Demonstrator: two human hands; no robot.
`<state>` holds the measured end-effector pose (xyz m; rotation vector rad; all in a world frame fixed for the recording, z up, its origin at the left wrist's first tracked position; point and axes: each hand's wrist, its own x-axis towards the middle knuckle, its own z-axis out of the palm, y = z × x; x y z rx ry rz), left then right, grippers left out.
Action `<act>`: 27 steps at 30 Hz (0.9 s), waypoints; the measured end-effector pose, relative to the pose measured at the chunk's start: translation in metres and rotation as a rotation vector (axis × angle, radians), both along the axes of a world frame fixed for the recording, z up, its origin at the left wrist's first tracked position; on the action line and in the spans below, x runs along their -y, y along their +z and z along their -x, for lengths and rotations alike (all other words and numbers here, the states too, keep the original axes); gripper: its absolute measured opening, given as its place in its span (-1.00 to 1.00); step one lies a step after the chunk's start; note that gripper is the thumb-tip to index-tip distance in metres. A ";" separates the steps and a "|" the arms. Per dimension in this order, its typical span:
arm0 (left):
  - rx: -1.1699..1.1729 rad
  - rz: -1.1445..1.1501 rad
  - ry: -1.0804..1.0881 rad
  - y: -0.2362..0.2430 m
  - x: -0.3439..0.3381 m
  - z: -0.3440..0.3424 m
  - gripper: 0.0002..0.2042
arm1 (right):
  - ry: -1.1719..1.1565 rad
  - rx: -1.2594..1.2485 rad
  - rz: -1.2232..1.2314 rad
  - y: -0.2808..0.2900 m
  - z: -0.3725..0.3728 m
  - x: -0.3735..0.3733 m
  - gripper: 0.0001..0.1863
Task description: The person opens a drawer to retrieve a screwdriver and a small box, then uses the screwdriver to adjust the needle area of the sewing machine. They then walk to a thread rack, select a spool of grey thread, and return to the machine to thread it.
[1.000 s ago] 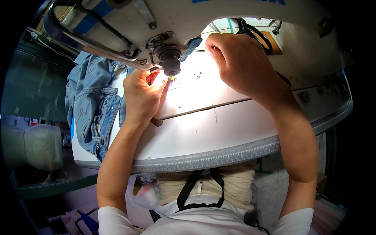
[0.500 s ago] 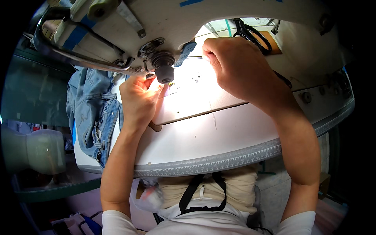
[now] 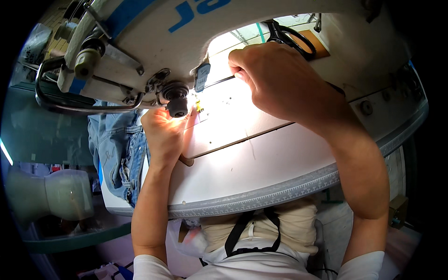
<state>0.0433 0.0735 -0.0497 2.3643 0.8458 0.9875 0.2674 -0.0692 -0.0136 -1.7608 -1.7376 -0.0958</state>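
The head of a white sewing machine (image 3: 242, 23) hangs over a brightly lit bed (image 3: 224, 116). My right hand (image 3: 280, 79) is closed on a thin dark rod (image 3: 222, 81), which points left to the needle area beside a small blue tag (image 3: 201, 78). Its far end is lost behind the machine head. Below the dark round knob (image 3: 178, 106), my left hand (image 3: 163, 135) has its fingers drawn together near the needle area. The knob partly covers those fingertips, and whatever they pinch does not show. A small yellow piece (image 3: 199, 106) lies close by.
Blue denim (image 3: 116, 154) lies left of my left forearm. Black-handled scissors (image 3: 291, 39) rest behind my right hand. A curved metal bar (image 3: 88, 110) juts from the machine's left. Along the front table edge runs a grey ruler strip (image 3: 261, 198).
The view has shifted, so the machine head sits farther left and lower in the picture. The rod in my right hand now slants more. Both hands stay near the needle area.
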 end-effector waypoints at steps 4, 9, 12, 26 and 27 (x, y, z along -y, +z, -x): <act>0.080 0.151 -0.035 0.015 0.017 -0.011 -0.89 | 0.037 -0.045 -0.044 -0.002 -0.001 -0.001 -0.86; -0.023 0.191 -0.025 0.026 0.022 -0.015 -0.93 | 0.131 -0.154 -0.048 -0.004 -0.007 -0.006 -0.94; 0.034 0.320 -0.032 0.034 0.031 -0.018 -0.89 | 0.115 -0.169 0.057 0.005 -0.007 -0.005 -0.90; -0.002 0.149 0.005 0.021 0.027 -0.016 -0.94 | 0.043 -0.175 -0.006 0.011 -0.003 -0.002 -0.91; -0.004 0.143 0.008 0.021 0.026 -0.016 -0.94 | 0.047 -0.179 -0.011 0.011 -0.003 -0.001 -0.91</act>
